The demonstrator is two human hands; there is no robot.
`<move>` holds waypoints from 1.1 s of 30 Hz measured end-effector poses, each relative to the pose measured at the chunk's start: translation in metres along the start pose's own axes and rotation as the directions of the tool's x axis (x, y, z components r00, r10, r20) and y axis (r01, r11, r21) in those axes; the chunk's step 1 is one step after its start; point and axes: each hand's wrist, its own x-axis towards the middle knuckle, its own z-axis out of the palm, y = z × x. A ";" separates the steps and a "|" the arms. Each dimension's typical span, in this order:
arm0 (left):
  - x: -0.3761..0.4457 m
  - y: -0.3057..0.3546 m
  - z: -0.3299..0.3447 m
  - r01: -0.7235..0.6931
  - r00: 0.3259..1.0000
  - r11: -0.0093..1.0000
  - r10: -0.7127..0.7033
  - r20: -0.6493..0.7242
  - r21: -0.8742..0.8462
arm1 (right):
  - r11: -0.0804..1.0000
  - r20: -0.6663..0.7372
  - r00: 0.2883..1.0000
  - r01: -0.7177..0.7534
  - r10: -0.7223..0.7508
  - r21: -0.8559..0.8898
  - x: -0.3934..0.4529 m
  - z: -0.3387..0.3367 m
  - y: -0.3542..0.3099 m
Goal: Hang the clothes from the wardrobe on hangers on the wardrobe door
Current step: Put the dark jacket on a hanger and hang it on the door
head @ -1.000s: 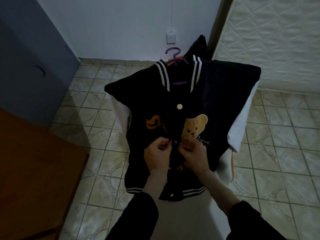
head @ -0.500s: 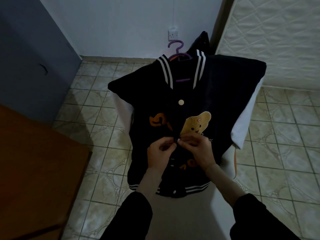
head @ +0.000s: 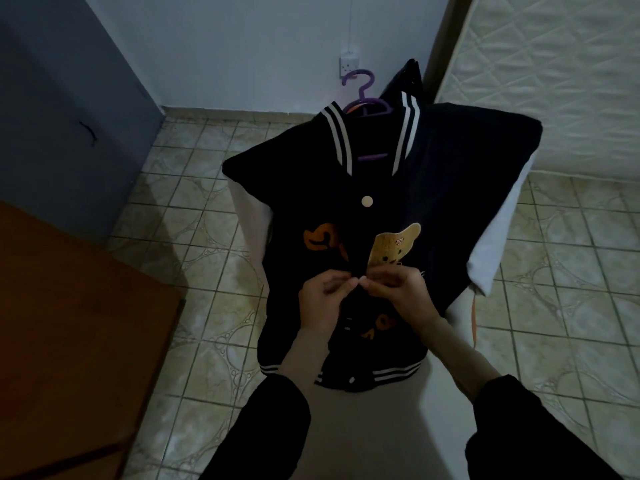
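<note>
- Tiled floor (head: 207,216) fills most of the view, pale patterned squares, dim light.
- Quilted mattress (head: 554,71) stands on edge at upper right, leaning by the wall.
- Brown wooden surface (head: 69,341) takes the lower left corner; grey-blue cabinet door (head: 69,116) above it.
- Dark varsity jacket (head: 433,174) lies spread front-up on a pale surface (head: 398,427) before the person, collar away from them, white-striped collar and hem, white sleeves dropping off both sides. Bear patch on the chest, orange lettering beside it.
- Purple hanger (head: 363,98) sits inside the jacket's neck, hook poking out past the collar toward the wall.
- Left hand (head: 322,299) at mid-front of jacket, fingers curled, thumb and forefinger pinching the edge of the placket.
- Right hand (head: 401,289) just beside it, fingertips nearly touching the left's, fingers curled and pinching the opposite placket edge below the bear patch.
- Top snap button (head: 366,201), white, shows fastened below the collar; another small snap visible at the hem.
- Wall socket (head: 349,65) on the far wall behind the hanger hook.
</note>
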 end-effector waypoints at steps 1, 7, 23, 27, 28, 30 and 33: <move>-0.001 0.000 0.001 0.002 1.000 1.000 -0.002 -0.008 -0.005 | 1.000 0.002 1.000 0.002 -0.002 0.002 0.000 0.000 0.000; -0.005 0.002 0.001 0.010 1.000 0.999 -0.010 -0.010 -0.040 | 0.999 0.014 1.000 0.011 -0.011 0.044 -0.001 0.000 -0.002; -0.008 0.003 -0.001 -0.001 1.000 1.000 0.000 -0.021 -0.024 | 0.991 0.143 0.989 -0.044 0.025 0.130 -0.003 -0.008 -0.006; -0.009 0.003 -0.002 -0.009 1.000 1.000 0.008 -0.012 -0.024 | 0.994 0.098 0.995 -0.028 0.018 0.107 -0.002 -0.006 -0.008; -0.009 0.004 -0.003 -0.013 1.000 1.000 0.013 0.008 -0.021 | 0.995 0.101 0.995 -0.024 0.014 0.094 -0.001 -0.005 -0.009; -0.009 0.004 -0.004 -0.005 0.998 0.999 0.008 0.062 -0.050 | 0.998 0.121 0.993 -0.018 0.010 0.064 0.000 -0.004 -0.011; -0.010 0.006 -0.005 0.012 0.997 0.997 -0.006 0.072 -0.081 | 0.999 0.149 0.989 -0.022 0.015 0.043 0.000 -0.004 -0.013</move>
